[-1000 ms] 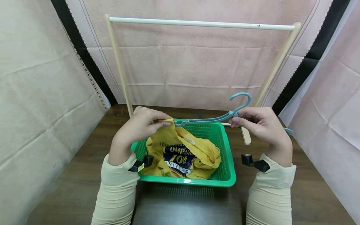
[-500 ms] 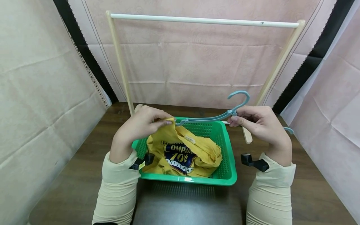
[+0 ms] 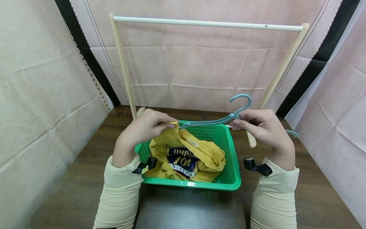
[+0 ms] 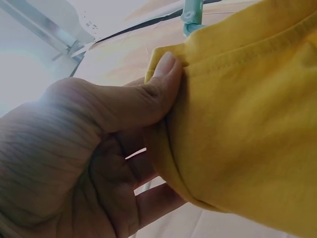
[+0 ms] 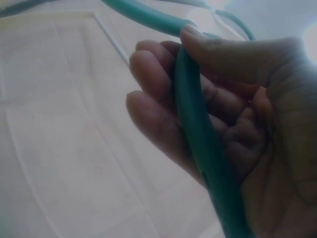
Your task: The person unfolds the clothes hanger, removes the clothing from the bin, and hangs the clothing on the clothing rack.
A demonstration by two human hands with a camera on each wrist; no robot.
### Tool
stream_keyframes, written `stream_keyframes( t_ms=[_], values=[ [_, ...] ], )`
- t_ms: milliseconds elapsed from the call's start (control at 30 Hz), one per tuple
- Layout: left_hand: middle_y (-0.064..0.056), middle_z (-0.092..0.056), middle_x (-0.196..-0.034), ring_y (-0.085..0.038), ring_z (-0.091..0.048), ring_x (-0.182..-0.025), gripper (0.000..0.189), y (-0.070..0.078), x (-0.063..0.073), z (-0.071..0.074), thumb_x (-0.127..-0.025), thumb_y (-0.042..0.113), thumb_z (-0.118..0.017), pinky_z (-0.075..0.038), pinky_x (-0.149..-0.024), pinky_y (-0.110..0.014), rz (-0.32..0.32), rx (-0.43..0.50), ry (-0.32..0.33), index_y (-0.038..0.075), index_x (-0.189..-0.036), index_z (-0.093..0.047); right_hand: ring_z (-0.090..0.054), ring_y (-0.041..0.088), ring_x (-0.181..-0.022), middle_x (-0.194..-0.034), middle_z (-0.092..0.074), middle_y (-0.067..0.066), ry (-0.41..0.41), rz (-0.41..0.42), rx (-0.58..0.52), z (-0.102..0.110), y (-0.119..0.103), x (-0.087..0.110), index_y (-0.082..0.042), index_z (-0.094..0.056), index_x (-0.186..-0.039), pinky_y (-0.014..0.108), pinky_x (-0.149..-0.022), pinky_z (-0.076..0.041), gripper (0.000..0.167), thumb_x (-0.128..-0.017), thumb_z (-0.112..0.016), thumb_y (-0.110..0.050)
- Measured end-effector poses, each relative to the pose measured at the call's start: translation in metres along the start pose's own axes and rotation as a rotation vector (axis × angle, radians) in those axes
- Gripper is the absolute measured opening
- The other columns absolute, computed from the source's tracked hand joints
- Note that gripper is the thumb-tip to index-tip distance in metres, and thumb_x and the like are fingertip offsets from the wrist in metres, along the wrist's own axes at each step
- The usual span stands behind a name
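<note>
A yellow T-shirt [image 3: 210,156] with a dark printed badge lies bunched in the green basket [image 3: 233,171]. My left hand [image 3: 143,127] pinches a raised edge of the shirt between thumb and fingers; the left wrist view shows the thumb [image 4: 166,69] over the folded cloth. In my right hand [image 3: 263,128] is a light blue hanger [image 3: 208,122], held just below its hook. The right wrist view shows one hanger arm [image 5: 195,114] running across the curled fingers. The hanger's left end meets the lifted cloth; whether its tip is inside the shirt is hidden.
Behind the basket stands a rack with pale uprights [image 3: 123,63] and a white top bar [image 3: 200,23]. One of its wooden feet [image 3: 251,140] lies beside my right hand. Pale cloth walls [image 3: 51,95] surround the dark wooden table [image 3: 71,190].
My right hand and the hanger have shifted slightly left, toward the lifted cloth. My left hand keeps its pinch on the shirt, almost unmoved.
</note>
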State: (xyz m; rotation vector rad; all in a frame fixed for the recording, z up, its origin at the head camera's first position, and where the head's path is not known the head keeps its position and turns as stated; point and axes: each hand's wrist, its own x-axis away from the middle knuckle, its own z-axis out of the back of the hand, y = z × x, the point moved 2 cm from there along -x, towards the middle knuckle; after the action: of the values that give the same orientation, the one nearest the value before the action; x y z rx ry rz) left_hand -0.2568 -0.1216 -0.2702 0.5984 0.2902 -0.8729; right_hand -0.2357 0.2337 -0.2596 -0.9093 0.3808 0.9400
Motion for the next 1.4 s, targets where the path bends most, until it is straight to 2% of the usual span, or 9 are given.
stream_keyframes(
  t_ms=[167, 367, 467, 600, 700, 800, 1000, 1167, 1400],
  values=[
    [0.011, -0.075, -0.1, -0.004, -0.055, -0.063, 0.022, 0.003, -0.001, -0.001, -0.093, 0.009, -0.073, -0.04, -0.059, -0.027, -0.017, -0.018, 0.04, 0.019, -0.111, -0.079, -0.072, 0.008, -0.078, -0.082, -0.074, 0.012, 0.019, 0.133, 0.005, -0.003, 0.001, -0.003, 0.005, -0.073, -0.1, 0.02, -0.071, -0.057, 0.035, -0.075, -0.067, 0.029],
    [0.007, -0.071, -0.107, -0.009, -0.061, -0.091, 0.022, 0.009, -0.004, -0.004, -0.093, 0.008, -0.073, -0.051, -0.073, -0.028, -0.102, 0.019, 0.055, 0.016, -0.113, -0.079, -0.07, 0.006, -0.076, -0.081, -0.074, 0.008, 0.019, 0.191, 0.062, -0.011, -0.008, -0.01, 0.002, -0.075, -0.101, 0.018, -0.063, -0.053, 0.036, -0.074, -0.072, 0.025],
    [0.001, -0.066, -0.109, -0.017, -0.056, -0.102, 0.021, 0.011, -0.005, -0.003, -0.09, 0.007, -0.076, -0.048, -0.081, -0.031, -0.16, -0.016, 0.144, 0.014, -0.108, -0.08, -0.071, 0.007, -0.075, -0.081, -0.074, 0.007, 0.026, 0.193, 0.066, -0.014, -0.012, -0.012, 0.001, -0.075, -0.102, 0.018, -0.061, -0.052, 0.035, -0.075, -0.073, 0.023],
    [-0.004, -0.061, -0.105, -0.023, -0.05, -0.098, 0.02, 0.016, -0.009, -0.003, -0.087, 0.004, -0.078, -0.041, -0.081, -0.034, -0.256, -0.014, 0.28, 0.013, -0.105, -0.081, -0.07, 0.007, -0.073, -0.081, -0.075, 0.005, 0.021, 0.169, 0.051, -0.02, -0.013, -0.014, -0.001, -0.076, -0.1, 0.018, -0.058, -0.051, 0.034, -0.076, -0.073, 0.023],
    [-0.003, -0.059, -0.1, -0.023, -0.047, -0.092, 0.022, 0.021, -0.013, -0.006, -0.087, 0.006, -0.079, -0.038, -0.077, -0.034, -0.297, -0.008, 0.309, 0.013, -0.107, -0.081, -0.069, 0.005, -0.072, -0.082, -0.075, 0.001, 0.005, 0.151, 0.066, -0.028, -0.013, -0.017, -0.005, -0.076, -0.099, 0.017, -0.059, -0.052, 0.033, -0.078, -0.074, 0.02],
    [0.0, -0.057, -0.095, -0.018, -0.047, -0.087, 0.019, 0.023, -0.013, -0.01, -0.087, 0.009, -0.079, -0.039, -0.074, -0.031, -0.262, -0.03, 0.264, 0.013, -0.106, -0.081, -0.069, 0.005, -0.071, -0.081, -0.074, -0.002, 0.028, 0.168, 0.124, -0.032, -0.013, -0.02, -0.008, -0.077, -0.098, 0.018, -0.06, -0.052, 0.03, -0.08, -0.075, 0.015],
    [0.006, -0.065, -0.096, -0.007, -0.054, -0.074, 0.028, 0.023, -0.008, -0.009, -0.09, 0.014, -0.076, -0.047, -0.063, -0.025, -0.135, 0.001, 0.165, 0.012, -0.118, -0.076, -0.064, 0.007, -0.061, -0.079, -0.073, -0.001, 0.174, 0.211, 0.237, -0.028, -0.016, -0.02, -0.005, -0.077, -0.095, 0.013, -0.055, -0.046, 0.024, -0.078, -0.078, 0.013],
    [0.006, -0.073, -0.095, -0.005, -0.058, -0.073, 0.016, 0.022, -0.009, -0.009, -0.091, 0.017, -0.076, -0.049, -0.064, -0.025, -0.093, -0.022, 0.192, 0.011, -0.106, -0.077, -0.062, 0.005, -0.063, -0.076, -0.072, 0.001, 0.228, 0.241, 0.235, -0.024, -0.015, -0.019, -0.003, -0.077, -0.09, 0.012, -0.058, -0.045, 0.022, -0.077, -0.079, 0.013],
    [0.005, -0.073, -0.092, -0.005, -0.055, -0.067, 0.009, 0.024, -0.014, -0.015, -0.093, 0.016, -0.074, -0.047, -0.061, -0.026, -0.117, -0.054, 0.248, 0.011, -0.1, -0.077, -0.06, 0.005, -0.063, -0.076, -0.071, 0.003, 0.218, 0.303, 0.201, -0.031, -0.013, -0.023, -0.001, -0.077, -0.093, 0.013, -0.056, -0.045, 0.014, -0.081, -0.079, 0.006]
  ],
)
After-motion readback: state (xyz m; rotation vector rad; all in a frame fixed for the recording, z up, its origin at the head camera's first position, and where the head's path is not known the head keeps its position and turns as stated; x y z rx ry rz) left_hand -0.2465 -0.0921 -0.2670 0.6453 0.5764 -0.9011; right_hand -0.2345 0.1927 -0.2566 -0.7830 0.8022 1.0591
